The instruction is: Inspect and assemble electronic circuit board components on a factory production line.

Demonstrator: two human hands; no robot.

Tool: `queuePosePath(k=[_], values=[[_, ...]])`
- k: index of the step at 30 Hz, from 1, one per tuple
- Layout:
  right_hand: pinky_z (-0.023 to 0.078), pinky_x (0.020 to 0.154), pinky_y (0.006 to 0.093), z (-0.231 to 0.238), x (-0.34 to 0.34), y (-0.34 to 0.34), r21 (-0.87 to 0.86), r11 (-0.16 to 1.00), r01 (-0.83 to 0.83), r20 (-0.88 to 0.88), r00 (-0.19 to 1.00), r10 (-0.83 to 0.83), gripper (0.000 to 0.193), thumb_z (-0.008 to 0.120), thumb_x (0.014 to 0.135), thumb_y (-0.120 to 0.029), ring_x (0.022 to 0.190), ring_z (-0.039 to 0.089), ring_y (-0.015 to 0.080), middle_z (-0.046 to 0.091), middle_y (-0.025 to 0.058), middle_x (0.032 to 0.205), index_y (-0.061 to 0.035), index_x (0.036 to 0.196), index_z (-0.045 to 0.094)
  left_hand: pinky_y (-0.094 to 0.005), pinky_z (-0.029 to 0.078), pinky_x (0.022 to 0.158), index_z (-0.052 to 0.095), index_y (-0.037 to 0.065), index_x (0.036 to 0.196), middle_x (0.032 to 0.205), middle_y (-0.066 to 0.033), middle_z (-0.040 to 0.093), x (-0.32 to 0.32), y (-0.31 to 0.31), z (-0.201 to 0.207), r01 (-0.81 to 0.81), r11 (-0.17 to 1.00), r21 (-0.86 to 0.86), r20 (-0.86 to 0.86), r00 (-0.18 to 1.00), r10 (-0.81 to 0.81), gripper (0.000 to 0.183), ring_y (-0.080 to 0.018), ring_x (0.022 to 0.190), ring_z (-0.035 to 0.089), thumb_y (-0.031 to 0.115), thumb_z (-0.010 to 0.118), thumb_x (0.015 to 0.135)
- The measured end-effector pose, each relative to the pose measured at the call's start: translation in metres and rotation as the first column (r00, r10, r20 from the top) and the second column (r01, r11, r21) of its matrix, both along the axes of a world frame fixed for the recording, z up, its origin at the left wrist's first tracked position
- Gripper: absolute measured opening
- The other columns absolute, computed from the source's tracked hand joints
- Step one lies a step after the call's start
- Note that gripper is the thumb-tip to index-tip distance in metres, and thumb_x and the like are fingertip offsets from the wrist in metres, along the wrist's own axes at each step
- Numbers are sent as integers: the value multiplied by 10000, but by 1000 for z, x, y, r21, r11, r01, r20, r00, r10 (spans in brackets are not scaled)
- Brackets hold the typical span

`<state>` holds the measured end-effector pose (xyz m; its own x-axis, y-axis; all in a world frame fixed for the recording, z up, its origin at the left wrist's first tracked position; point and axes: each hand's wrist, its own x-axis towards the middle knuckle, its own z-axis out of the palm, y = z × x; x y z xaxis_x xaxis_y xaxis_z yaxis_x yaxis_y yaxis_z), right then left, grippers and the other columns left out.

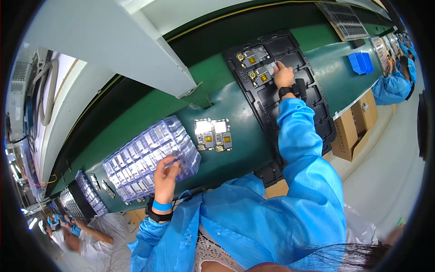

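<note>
Black tray (pixel 277 44): 1 circuit board (pixel 261 78) is touched by the right hand (pixel 283 76), clamping unclear; the left hand (pixel 165 180) is held over a clear tray (pixel 191 158), fingers apart.

Right hand (pixel 283 76) forward, left hand (pixel 166 178) nearer

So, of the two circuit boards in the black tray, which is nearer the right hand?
The lower board in the picture: the right hand is right at its right end, while the upper board lies farther from the hand.
</note>
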<state>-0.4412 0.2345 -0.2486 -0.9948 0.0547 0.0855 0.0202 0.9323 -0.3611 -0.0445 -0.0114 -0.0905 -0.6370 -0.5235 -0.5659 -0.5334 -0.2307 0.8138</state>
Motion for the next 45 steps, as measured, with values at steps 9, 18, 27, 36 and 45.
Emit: queuePosePath(k=[9,18,27,36,45], values=[[340,915,485,-8,31,-10,102,990,101,-5,995,-101,498,616,737,-431,1164,304,426,300,219,1308,-287,1195,485,-309,459,814,494,21,1064,1229,-105,422,1,0,-7,60,998,-4,-15,998,-60,221,-206,1004,534,95,517,857],[350,744,427,45,150,-69,-124,918,-378,-302,895,328,226,670,683,-242,923,460,294,516,94,933,-122,858,593,-309,461,826,507,26,1052,1250,-116,395,19,-8,-1,-2,999,45,-74,997,6,222,-215,1016,531,117,542,853],[416,757,391,24,222,-92,93,777,-622,238,772,590,739,841,363,-266,888,493,298,499,112,927,-86,1009,532,-307,453,841,507,22,1051,1270,-143,389,48,-20,6,-13,997,78,-92,996,20,227,-218,1017,533,138,537,859],[435,520,272,104,241,-34,-467,845,-260,252,877,410,178,657,741,-151,563,539,175,579,78,657,-21,814,561,-280,432,848,489,24,1085,1072,-111,539,84,-29,6,106,978,179,-216,974,-66,259,-185,1001,537,57,549,835],[486,565,221,173,346,-152,-917,306,256,397,521,755,216,552,856,-194,660,554,86,587,26,765,1,951,551,-360,485,823,170,92,1335,1086,-123,536,101,-40,23,-56,943,327,-516,826,228,611,-195,971,551,5,507,833]])
